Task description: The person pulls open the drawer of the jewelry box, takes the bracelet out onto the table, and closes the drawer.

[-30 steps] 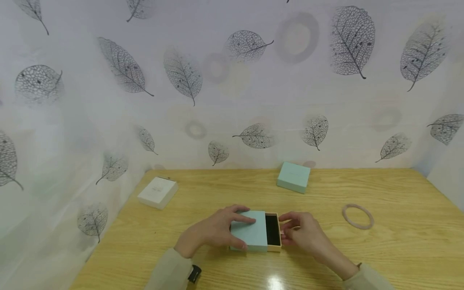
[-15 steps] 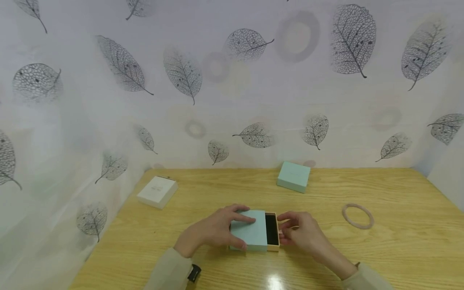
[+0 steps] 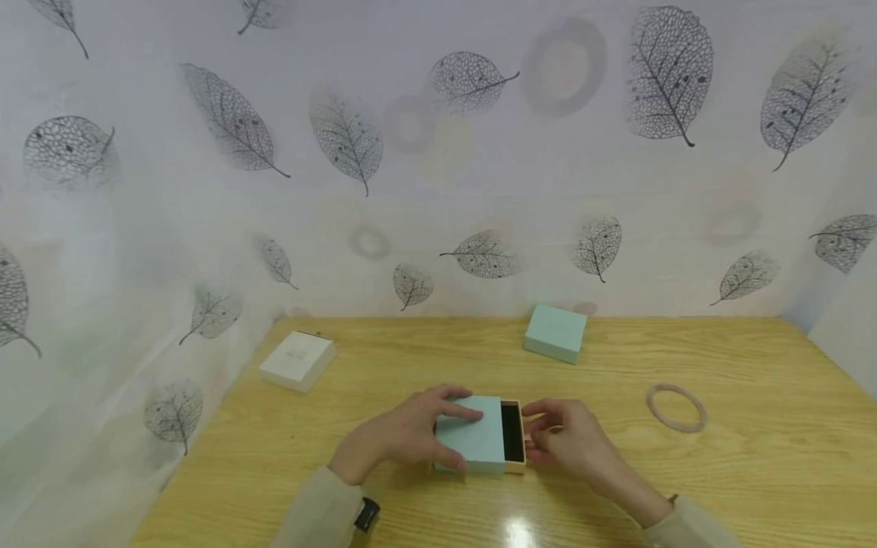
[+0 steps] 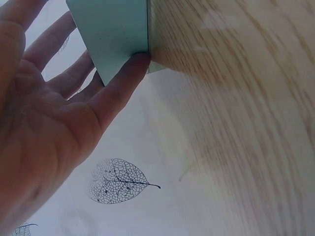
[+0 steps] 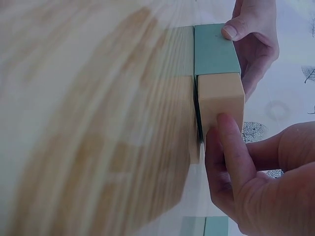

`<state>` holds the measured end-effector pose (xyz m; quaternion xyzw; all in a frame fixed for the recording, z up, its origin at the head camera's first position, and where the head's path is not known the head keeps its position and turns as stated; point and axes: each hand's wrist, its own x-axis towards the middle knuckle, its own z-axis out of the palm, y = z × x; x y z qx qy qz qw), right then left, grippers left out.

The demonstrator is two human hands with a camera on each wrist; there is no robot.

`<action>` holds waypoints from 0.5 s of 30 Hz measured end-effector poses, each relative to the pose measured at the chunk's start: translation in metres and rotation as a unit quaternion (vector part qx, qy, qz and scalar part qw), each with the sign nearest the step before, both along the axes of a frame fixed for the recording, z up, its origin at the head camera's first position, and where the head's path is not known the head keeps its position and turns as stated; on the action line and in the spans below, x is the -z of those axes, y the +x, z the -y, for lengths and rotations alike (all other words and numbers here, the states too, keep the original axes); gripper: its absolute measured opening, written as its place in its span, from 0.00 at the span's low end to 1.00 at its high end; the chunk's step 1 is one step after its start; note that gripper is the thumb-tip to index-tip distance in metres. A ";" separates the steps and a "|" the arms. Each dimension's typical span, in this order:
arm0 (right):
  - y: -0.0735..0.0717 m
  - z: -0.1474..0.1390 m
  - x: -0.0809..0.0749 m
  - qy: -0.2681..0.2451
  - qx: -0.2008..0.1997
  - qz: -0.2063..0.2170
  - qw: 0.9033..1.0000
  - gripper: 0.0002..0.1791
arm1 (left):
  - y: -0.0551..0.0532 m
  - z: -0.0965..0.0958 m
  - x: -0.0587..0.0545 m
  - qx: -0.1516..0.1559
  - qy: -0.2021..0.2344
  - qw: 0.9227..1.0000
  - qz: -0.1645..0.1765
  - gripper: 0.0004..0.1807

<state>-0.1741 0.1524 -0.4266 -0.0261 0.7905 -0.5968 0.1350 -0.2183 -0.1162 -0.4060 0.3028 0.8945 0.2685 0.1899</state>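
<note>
A light-blue box sleeve [image 3: 476, 444] lies on the table with a tan inner drawer [image 3: 515, 468] sticking out of its right end. The exposed part of the drawer is lined in black. My left hand [image 3: 409, 430] holds the sleeve from the left, thumb at the near side and fingers spread over the top; in the left wrist view a fingertip presses on the light-blue side [image 4: 115, 34]. At the drawer's right end is my right hand [image 3: 574, 440]. Its fingertips touch the tan end wall [image 5: 219, 96] in the right wrist view, fingers bent slightly.
A white box [image 3: 298, 361] stands at the back left of the wooden table [image 3: 411, 517]. Farther back sits a smaller mint-green box [image 3: 556, 332]. To the right of my right hand lies a pale pink ring [image 3: 676, 408]. Leaf-patterned sheeting [image 3: 438, 175] encloses the table behind.
The drawer has slid a little to the left into the sleeve, and my right hand has moved left with it. My left hand and the sleeve have stayed in place.
</note>
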 end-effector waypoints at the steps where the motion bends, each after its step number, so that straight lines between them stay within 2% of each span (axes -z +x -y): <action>1: 0.000 0.000 0.000 -0.001 -0.001 0.000 1.000 0.20 | 0.000 0.000 0.000 0.000 0.000 1.000 0.000 0.36; 15: 0.000 0.003 0.000 -0.010 -0.004 -0.007 1.000 0.20 | -0.001 0.000 0.001 0.002 -0.002 1.000 -0.005 0.36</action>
